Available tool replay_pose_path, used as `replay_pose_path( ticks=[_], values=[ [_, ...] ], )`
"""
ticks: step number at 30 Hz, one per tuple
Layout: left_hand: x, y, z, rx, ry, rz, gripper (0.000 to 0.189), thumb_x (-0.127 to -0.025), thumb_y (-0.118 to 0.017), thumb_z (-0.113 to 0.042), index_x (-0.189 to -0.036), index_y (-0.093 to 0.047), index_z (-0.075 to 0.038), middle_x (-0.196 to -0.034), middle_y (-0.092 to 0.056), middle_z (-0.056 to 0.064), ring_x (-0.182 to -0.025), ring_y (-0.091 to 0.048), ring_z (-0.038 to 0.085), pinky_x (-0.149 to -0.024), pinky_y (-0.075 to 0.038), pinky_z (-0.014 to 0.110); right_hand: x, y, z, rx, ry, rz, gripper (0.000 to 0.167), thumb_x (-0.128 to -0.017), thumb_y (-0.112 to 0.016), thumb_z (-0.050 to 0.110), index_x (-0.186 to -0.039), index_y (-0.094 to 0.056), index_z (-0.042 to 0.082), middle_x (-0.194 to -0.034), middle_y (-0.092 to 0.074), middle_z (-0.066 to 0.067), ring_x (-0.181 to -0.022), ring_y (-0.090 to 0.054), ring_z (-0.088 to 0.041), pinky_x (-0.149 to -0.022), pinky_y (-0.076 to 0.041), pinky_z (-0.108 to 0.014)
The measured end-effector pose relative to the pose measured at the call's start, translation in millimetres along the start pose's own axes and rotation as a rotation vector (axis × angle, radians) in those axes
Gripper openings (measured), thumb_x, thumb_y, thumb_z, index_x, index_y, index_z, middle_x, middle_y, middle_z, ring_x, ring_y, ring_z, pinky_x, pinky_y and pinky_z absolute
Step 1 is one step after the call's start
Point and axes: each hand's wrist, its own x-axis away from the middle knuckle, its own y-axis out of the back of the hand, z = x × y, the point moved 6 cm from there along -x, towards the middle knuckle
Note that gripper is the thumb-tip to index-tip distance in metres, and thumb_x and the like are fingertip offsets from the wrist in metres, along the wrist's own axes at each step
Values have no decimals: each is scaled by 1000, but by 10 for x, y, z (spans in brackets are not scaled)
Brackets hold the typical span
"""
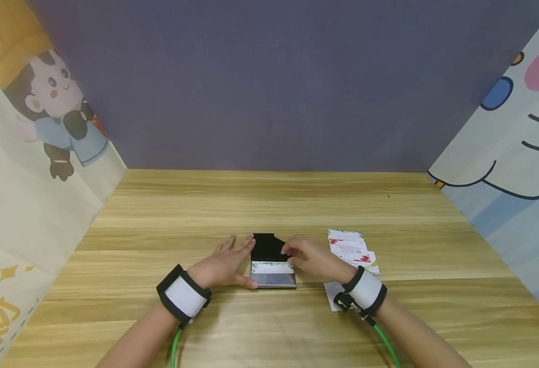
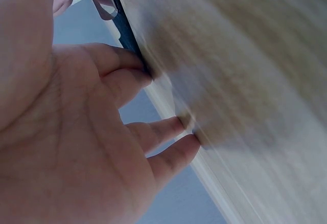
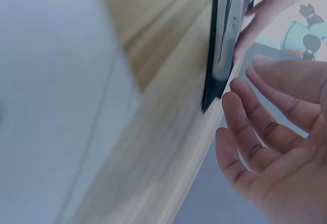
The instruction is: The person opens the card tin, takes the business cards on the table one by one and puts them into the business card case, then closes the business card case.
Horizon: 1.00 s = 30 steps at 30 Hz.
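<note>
The flat black rectangular holder [image 1: 264, 248] with a clear glossy lower panel [image 1: 273, 279] lies on the light wood-grain counter [image 1: 246, 332], just below the centre of the frame. A white printed strip [image 1: 274, 267] crosses it between the black section and the panel. Progress, as judged: a printed insert seems to be partly in place; the black upper section remains uncovered. White cards with red floral print [image 1: 346, 248] lie loose at centre right; whether these are to be added cannot be told. The long axis appears to run bottom to top of the frame, black end upward, clear end downward. The left hand [image 1: 223, 266] is spread along the left edge; the right hand [image 1: 312, 258] is loosely curved at the right edge, with no grip visible.
</note>
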Motion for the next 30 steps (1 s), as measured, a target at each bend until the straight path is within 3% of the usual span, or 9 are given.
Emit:
replay_pose_path(
  ticks=[7,16,20,30],
  values=[
    [-1,-7,13,-1,-3,1,97,-75,-66,-52,-146,-18,-7,-154,-8,6,-138,-4,45,-110,-12,58,132,175,-188,31,-21,-68,19,-83,-61,0,-102,-63,2,-96,-65,-7,-86,-60,-16,-76,-51,-27],
    [-15,-22,40,-3,-4,3,98,-74,-65,-54,-146,-18,-8,-155,-8,5,-138,-3,44,-111,-11,57,334,400,-493,72,-139,-104,23,-81,-64,0,-104,-62,2,-96,-65,-8,-84,-59,-17,-73,-51,-35],
    [-12,-19,38,-2,-3,2,97,-74,-65,-53,-146,-18,-8,-155,-8,5,-138,-3,44,-111,-12,57,412,477,-644,93,-153,-129,25,-78,-65,-1,-103,-62,0,-96,-65,-11,-85,-60,-22,-74,-51,-37],
    [-4,-16,31,-6,-1,5,97,-75,-65,-53,-146,-18,-8,-155,-8,5,-138,-4,44,-111,-12,58,581,618,-903,92,-220,-116,31,-75,-68,-2,-103,-58,-5,-100,-61,-17,-92,-56,-30,-80,-48,-45]
  ],
)
